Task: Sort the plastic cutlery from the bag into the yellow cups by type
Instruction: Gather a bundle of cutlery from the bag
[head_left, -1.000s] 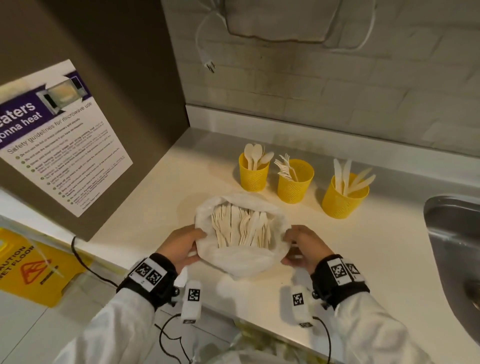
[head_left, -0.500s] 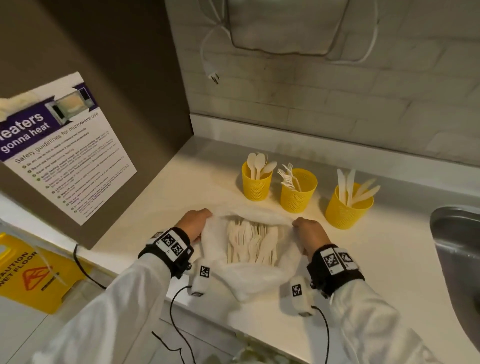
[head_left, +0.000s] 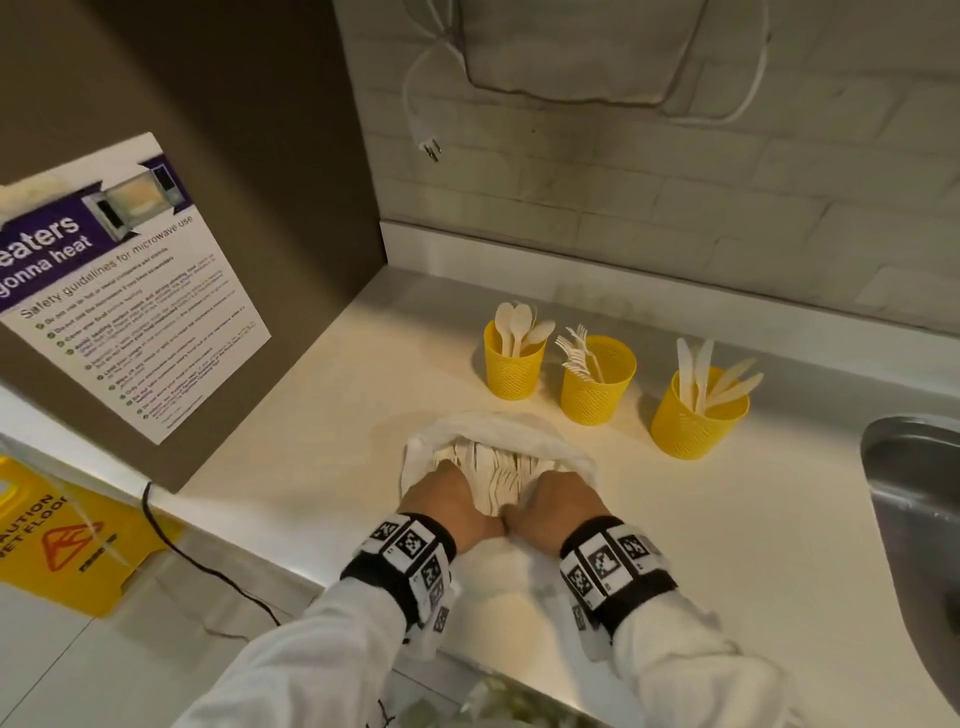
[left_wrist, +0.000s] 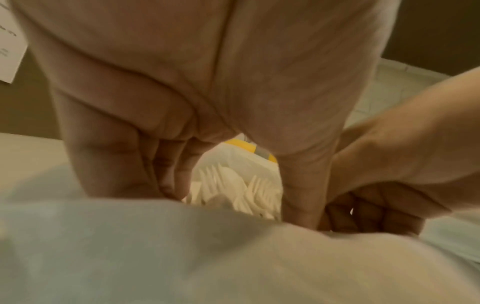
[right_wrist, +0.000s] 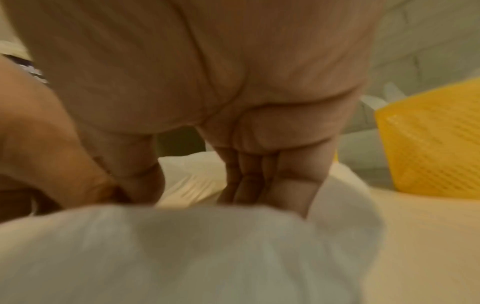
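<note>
A white bag lies open on the counter with several pale forks, spoons and knives inside. My left hand and right hand sit side by side at its near rim, curled over the edge. In the left wrist view the left fingers dip behind the bag's rim beside the cutlery; their tips are hidden. The right fingers do the same. Behind the bag stand three yellow cups: spoons, forks, knives.
A steel sink opens at the right edge of the counter. A brown panel with a microwave safety poster walls off the left. A yellow wet-floor sign and a black cable are on the floor. A plug hangs on the brick wall.
Both hands left the bag's left and right sides and came together at its near rim. The bag's mouth is flatter and the view has tilted down and back.
</note>
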